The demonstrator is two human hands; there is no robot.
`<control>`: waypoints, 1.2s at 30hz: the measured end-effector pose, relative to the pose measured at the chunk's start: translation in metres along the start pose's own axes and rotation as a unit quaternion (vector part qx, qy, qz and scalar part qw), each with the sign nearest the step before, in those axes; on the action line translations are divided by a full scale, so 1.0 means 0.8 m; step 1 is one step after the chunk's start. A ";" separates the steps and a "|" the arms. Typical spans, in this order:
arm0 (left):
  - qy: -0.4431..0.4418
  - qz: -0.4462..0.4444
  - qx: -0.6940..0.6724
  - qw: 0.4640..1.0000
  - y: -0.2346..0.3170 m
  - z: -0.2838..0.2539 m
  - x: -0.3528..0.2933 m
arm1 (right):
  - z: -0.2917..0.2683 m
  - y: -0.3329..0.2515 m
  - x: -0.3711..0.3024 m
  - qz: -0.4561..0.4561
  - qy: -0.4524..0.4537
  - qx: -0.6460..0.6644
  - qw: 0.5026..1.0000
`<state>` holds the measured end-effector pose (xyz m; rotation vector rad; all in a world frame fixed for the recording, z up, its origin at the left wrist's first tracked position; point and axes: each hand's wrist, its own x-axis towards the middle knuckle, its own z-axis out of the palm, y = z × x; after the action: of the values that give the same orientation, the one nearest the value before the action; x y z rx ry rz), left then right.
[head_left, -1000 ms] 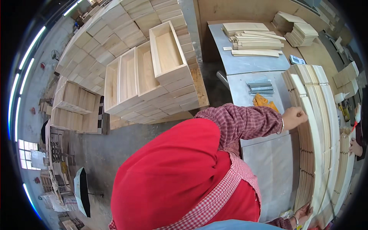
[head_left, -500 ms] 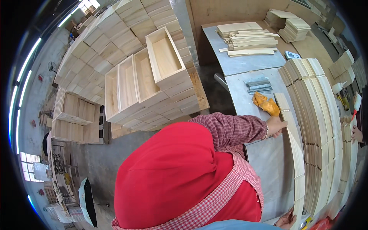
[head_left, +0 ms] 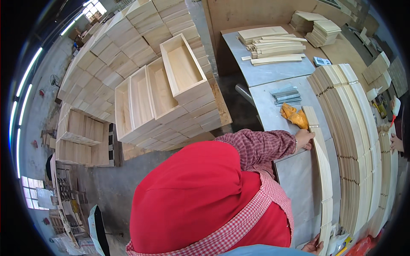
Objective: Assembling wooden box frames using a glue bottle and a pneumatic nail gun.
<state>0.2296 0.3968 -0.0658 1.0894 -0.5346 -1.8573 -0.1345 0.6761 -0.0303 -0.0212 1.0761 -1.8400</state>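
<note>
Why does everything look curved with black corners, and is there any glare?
Head view: fisheye distortion likely exaggerates the held wood strips' curve and leaves black corners; head view: tube lights glare at upper left, lower-left window panes look pale.

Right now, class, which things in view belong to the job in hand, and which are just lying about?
In the job:
long wooden strips, held by the left hand and right hand
grey table
stacked strips alongside, probably

Just lying about, apparently:
crumpled orange cloth
thin grey pieces
umbrella
open wooden boxes
</note>
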 end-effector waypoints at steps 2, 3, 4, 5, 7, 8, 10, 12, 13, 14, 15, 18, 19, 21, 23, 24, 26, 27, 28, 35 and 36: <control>0.001 0.003 -0.004 1.000 0.000 -0.001 0.002 | 0.002 0.009 -0.003 0.003 0.007 -0.003 1.000; 0.001 0.006 -0.003 1.000 0.000 -0.001 0.002 | 0.002 0.013 -0.004 0.004 0.011 -0.005 1.000; 0.001 0.008 -0.001 1.000 -0.001 0.000 0.002 | 0.002 0.018 -0.006 0.005 0.015 -0.006 1.000; 0.001 0.009 0.002 1.000 -0.002 0.000 0.001 | 0.001 0.022 -0.009 0.005 0.022 -0.006 1.000; -0.003 0.002 0.017 1.000 -0.001 0.006 -0.001 | -0.004 0.030 -0.020 -0.001 0.042 -0.006 0.999; -0.008 -0.009 0.029 1.000 0.004 0.012 -0.005 | -0.010 0.030 -0.030 -0.009 0.058 -0.006 0.998; -0.021 -0.005 0.030 0.999 0.006 0.005 -0.007 | -0.038 0.009 -0.062 -0.036 0.104 -0.011 0.994; -0.034 0.006 0.020 0.999 0.015 -0.008 -0.007 | -0.064 -0.015 -0.114 -0.068 0.133 -0.026 0.988; -0.044 0.002 0.018 0.999 0.019 -0.011 -0.005 | -0.079 -0.009 -0.106 -0.076 0.133 -0.030 0.988; -0.051 -0.001 0.018 0.999 0.022 -0.014 -0.001 | -0.097 -0.013 -0.109 -0.015 0.033 0.006 0.999; -0.057 -0.004 0.019 0.998 0.021 -0.016 0.000 | -0.116 -0.013 -0.118 -0.017 0.047 -0.016 0.999; -0.038 -0.012 0.031 0.999 0.033 -0.031 -0.008 | -0.043 0.003 -0.133 -0.030 0.099 -0.069 0.992; -0.041 -0.013 0.060 0.997 0.038 -0.023 -0.013 | -0.035 0.005 -0.137 -0.043 0.130 -0.067 0.988; -0.048 -0.014 0.086 0.995 0.039 -0.015 -0.012 | -0.031 0.006 -0.146 -0.042 0.157 -0.105 0.981; -0.050 -0.006 0.100 0.994 0.037 -0.008 -0.014 | -0.023 0.010 -0.150 -0.056 0.181 -0.164 0.968; -0.060 -0.016 0.106 0.992 0.035 -0.007 -0.009 | -0.027 0.020 -0.143 -0.060 0.195 -0.159 0.966; -0.047 -0.018 0.068 0.996 0.035 -0.002 -0.010 | -0.031 0.026 -0.138 -0.143 0.236 -0.298 0.914; -0.052 -0.026 0.072 0.996 0.037 -0.007 -0.009 | -0.027 0.026 -0.134 -0.157 0.247 -0.339 0.894; -0.056 -0.015 0.083 0.995 0.039 -0.014 -0.007 | -0.018 0.024 -0.130 -0.170 0.256 -0.380 0.872; -0.051 0.087 0.091 0.991 0.041 -0.030 -0.016 | 0.085 0.028 -0.076 -0.361 0.036 -0.519 0.774; -0.047 0.109 0.085 0.989 0.041 -0.030 -0.019 | 0.095 0.029 -0.068 -0.380 0.002 -0.508 0.773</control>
<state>0.2690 0.3950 -0.0476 1.0124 -0.8451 -1.7002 -0.0555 0.6629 0.0226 -1.2513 2.1595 -1.6244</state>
